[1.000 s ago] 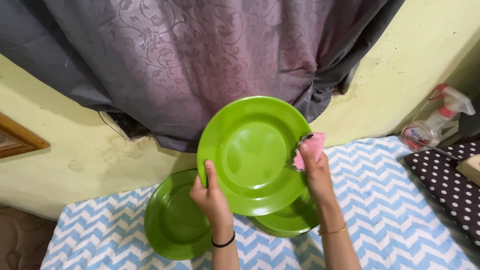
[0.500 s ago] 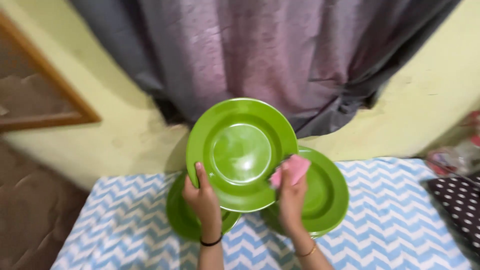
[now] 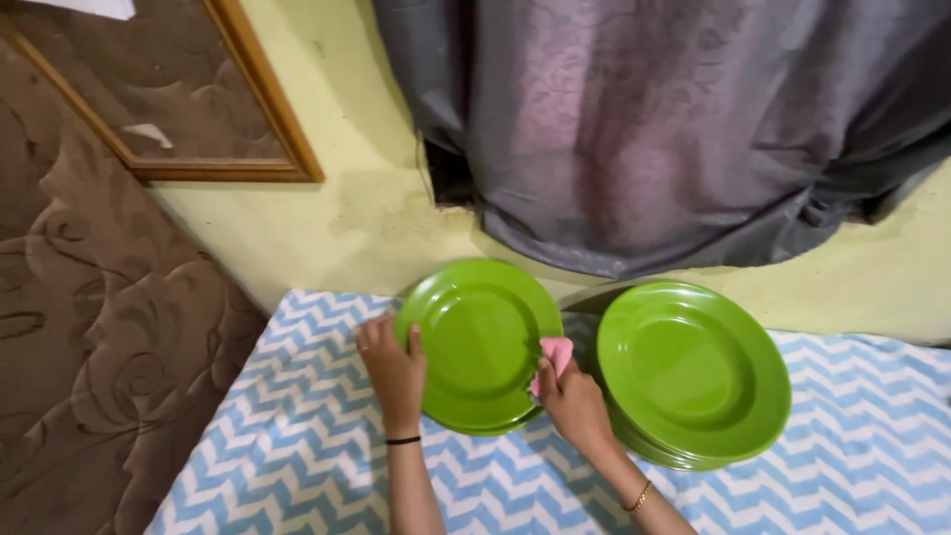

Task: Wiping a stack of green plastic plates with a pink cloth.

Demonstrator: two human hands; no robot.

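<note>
My left hand (image 3: 392, 362) grips the left rim of a round green plate (image 3: 477, 337), thumb on its upper face. The plate sits low over a second green plate whose edge (image 3: 485, 429) shows just beneath it. My right hand (image 3: 570, 398) holds a small pink cloth (image 3: 553, 355) pressed against the plate's right rim. Both hands are at the near edge of the plate, over the blue and white zigzag cloth (image 3: 297, 446).
A stack of green plates (image 3: 693, 374) stands to the right of my right hand. A purple-grey curtain (image 3: 674, 129) hangs on the yellow wall behind. A wood-framed panel (image 3: 178, 89) and a brown patterned carpet (image 3: 89, 327) lie to the left.
The plate has come down from an upright tilt to lie over the left plate. The view has swung left; the spray bottle and dotted cloth have left the frame.
</note>
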